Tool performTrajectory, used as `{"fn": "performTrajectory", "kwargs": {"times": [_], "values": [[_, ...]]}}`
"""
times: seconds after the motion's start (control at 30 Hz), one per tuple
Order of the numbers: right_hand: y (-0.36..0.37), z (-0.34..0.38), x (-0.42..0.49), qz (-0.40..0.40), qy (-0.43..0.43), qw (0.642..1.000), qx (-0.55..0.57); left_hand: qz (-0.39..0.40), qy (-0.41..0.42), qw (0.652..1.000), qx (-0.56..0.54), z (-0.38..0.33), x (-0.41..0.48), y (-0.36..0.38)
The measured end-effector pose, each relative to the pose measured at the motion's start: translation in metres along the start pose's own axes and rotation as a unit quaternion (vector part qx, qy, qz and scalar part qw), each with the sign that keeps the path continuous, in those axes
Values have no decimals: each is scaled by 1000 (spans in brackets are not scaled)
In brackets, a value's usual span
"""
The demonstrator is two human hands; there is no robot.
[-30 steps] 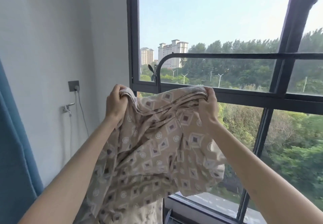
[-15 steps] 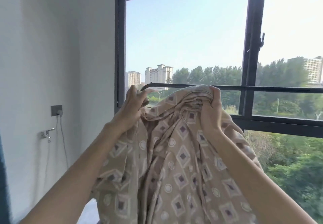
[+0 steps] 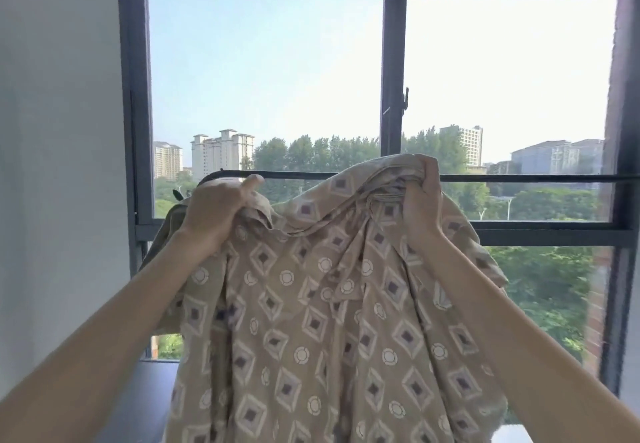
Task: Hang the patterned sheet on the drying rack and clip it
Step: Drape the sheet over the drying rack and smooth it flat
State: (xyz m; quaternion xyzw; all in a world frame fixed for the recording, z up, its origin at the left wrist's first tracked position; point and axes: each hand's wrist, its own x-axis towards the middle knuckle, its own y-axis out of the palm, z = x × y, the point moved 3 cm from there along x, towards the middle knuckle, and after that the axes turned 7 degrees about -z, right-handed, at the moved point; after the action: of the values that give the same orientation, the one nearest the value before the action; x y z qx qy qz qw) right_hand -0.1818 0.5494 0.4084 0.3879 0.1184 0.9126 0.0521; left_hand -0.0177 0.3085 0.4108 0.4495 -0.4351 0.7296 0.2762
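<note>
- The left hand (image 3: pixel 221 207) grips a bunch of the sheet (image 3: pixel 311 304) at its top edge, with the fingers curled round the cloth.
- The right hand (image 3: pixel 420 200) grips another bunch of the top edge, further right and a bit higher.
- The sheet is tan with diamonds and circles, and it hangs down between both arms.
- Its top is held up in front of the rack (image 3: pixel 519 178), a dark bar across the window (image 3: pixel 393 62). I cannot tell if they touch.
- A white wall (image 3: pixel 59 165) is on the left.
</note>
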Motion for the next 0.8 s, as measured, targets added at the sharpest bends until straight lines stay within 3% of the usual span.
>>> {"fn": "performTrajectory", "kwargs": {"times": [0.3,0.47,0.63,0.8], "values": [[-28,38,48,-83,-76,993,-44,-86,-73,983,-145,-14,78,-7],[-39,63,88,-88,-127,984,-90,-96,-183,965,-163,-27,137,-1],[-47,60,132,-86,-150,977,-121,-63,-291,919,-257,-37,184,19],[-47,52,179,-89,-194,970,-114,-93,-374,820,-423,-44,215,51]]}}
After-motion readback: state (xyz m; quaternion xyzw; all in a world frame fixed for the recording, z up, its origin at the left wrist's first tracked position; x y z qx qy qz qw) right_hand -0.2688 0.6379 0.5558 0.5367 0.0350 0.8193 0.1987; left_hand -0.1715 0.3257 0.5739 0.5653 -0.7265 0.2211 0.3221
